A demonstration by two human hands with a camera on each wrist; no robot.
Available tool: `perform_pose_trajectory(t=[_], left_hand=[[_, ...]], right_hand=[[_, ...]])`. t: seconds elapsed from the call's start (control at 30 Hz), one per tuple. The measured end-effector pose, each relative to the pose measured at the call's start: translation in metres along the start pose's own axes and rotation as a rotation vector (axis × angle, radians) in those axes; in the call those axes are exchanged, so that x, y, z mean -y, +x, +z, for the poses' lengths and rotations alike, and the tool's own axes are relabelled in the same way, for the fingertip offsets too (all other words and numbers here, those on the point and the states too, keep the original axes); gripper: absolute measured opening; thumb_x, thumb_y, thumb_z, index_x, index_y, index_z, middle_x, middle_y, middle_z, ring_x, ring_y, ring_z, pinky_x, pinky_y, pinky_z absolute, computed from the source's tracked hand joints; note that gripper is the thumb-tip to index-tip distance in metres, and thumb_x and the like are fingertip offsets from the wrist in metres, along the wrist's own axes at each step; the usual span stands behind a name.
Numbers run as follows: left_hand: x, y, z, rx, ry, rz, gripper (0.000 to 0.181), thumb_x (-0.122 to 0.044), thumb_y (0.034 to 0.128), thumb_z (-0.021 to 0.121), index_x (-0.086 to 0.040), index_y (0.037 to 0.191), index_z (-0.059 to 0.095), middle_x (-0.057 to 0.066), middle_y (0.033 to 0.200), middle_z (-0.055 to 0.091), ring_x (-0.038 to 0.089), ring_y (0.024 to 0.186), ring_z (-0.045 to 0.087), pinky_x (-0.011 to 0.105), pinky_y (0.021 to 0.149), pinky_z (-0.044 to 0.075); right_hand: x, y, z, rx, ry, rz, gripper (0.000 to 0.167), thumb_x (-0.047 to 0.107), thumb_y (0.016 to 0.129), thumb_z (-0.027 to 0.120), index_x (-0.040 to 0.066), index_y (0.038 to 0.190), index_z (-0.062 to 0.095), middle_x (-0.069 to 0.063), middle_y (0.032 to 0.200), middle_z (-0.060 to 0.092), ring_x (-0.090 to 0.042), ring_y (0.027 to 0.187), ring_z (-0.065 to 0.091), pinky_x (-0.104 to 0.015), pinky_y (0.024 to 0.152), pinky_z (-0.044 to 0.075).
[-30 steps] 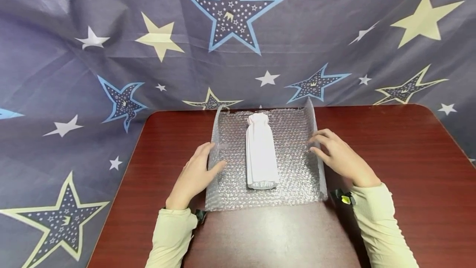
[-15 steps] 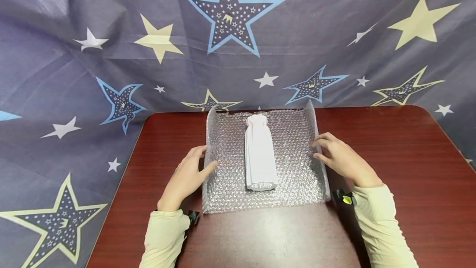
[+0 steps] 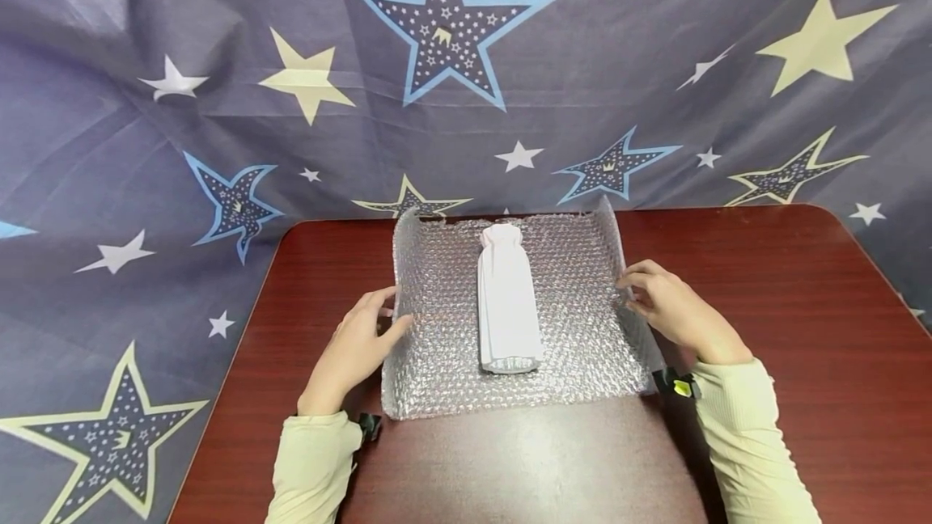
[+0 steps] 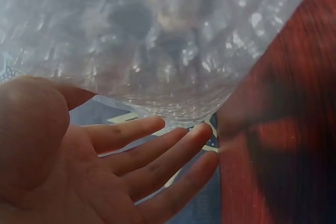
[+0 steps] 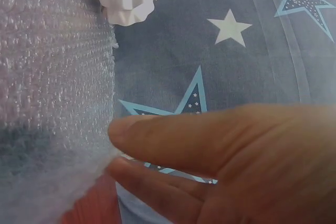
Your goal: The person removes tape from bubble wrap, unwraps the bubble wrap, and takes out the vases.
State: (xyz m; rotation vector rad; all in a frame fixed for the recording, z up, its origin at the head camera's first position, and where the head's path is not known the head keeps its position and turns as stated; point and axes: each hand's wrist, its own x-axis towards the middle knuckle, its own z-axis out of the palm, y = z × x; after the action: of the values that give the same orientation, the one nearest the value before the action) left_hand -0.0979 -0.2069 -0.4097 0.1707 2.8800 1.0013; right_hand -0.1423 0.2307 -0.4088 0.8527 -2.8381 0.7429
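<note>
Bubble wrap wider than before, between the fingers.

Note clear bubble wrap spread on red-brown table, curled up at left and right edges. Observe long white bundle lying lengthwise mid-sheet, gathered to a neck at far end.

Looks like an indoor spot screened off by a hanging cloth, hard to pin down as home, studio or office. Leans a little toward the homely through the playful print on dark grey-blue: stars in solid yellow and white or outlined in blue and yellow. Furnished with a reddish-brown, wood-grained tabletop, rounded at the far corners, close to the creased cloth, shiny with reflected light in the foreground.
</note>
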Motion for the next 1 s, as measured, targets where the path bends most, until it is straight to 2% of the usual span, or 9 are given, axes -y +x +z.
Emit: perform_pose_trajectory(t=[0.3,0.6,1.0], left_hand=[[0.006,-0.003,-0.003,-0.020,-0.012,-0.003,0.057,-0.029,0.0986,0.062,-0.001,0.146,0.045,0.016,0.128,0.058,0.028,0.108,0.063,0.049,0.092,0.052],[0.015,-0.002,-0.004,-0.046,0.008,0.031,0.050,-0.019,0.0967,0.064,0.003,0.140,0.050,0.020,0.122,0.060,0.029,0.100,0.065,0.046,0.086,0.054],[0.024,-0.006,-0.015,-0.027,0.027,0.009,0.051,-0.021,0.0983,0.062,0.006,0.139,0.049,0.021,0.120,0.062,0.032,0.103,0.065,0.051,0.088,0.053]], right_hand=[[-0.005,-0.002,-0.001,0.004,0.041,-0.003,0.023,-0.015,0.080,0.068,-0.011,0.102,0.068,-0.027,0.109,0.060,-0.034,0.084,0.069,-0.043,0.076,0.059],[-0.011,-0.004,-0.002,0.002,-0.051,-0.039,0.018,-0.015,0.084,0.059,-0.009,0.094,0.073,-0.028,0.110,0.063,-0.042,0.100,0.064,-0.053,0.087,0.053],[-0.014,-0.006,-0.007,0.027,-0.042,-0.008,0.017,-0.013,0.084,0.062,-0.009,0.097,0.072,-0.028,0.110,0.063,-0.043,0.102,0.063,-0.053,0.088,0.052]])
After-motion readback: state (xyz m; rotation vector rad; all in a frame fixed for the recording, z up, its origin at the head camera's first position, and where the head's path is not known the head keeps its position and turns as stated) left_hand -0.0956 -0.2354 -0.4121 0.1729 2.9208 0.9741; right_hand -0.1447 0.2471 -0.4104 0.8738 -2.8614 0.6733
